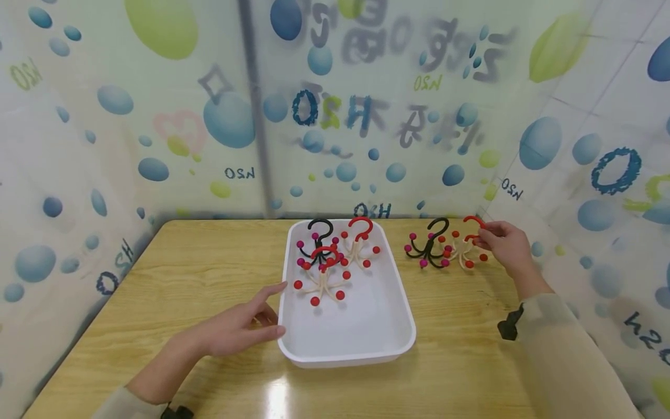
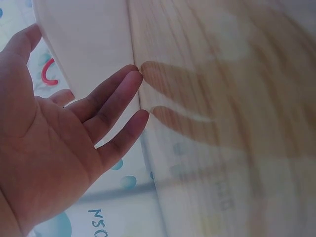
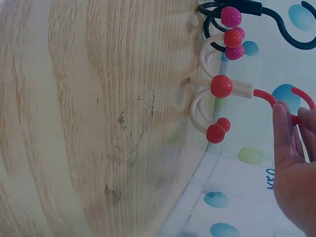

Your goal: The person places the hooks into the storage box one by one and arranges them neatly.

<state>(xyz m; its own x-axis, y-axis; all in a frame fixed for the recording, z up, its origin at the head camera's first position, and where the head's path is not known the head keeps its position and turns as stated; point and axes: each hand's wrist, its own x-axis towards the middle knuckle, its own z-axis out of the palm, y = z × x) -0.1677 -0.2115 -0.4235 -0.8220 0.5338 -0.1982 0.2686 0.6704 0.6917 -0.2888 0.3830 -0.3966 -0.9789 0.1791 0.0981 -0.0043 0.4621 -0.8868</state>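
By its red hook handle, my right hand pinches a cream claw-shaped massager with red ball tips. Its legs stand on or just above the table; which of the two I cannot tell. Close beside it is a black massager with magenta balls. My left hand touches the left side of a white tray, its fingers extended. Inside the tray's far half are a black massager and two cream ones with red hooks, one nearer and one at the back right.
The tray stands on a wood-grain table. Patterned curtain-like walls with blue and green spots enclose the back and both sides. The right hand works close to the back right corner. Dark straps show at both wrists.
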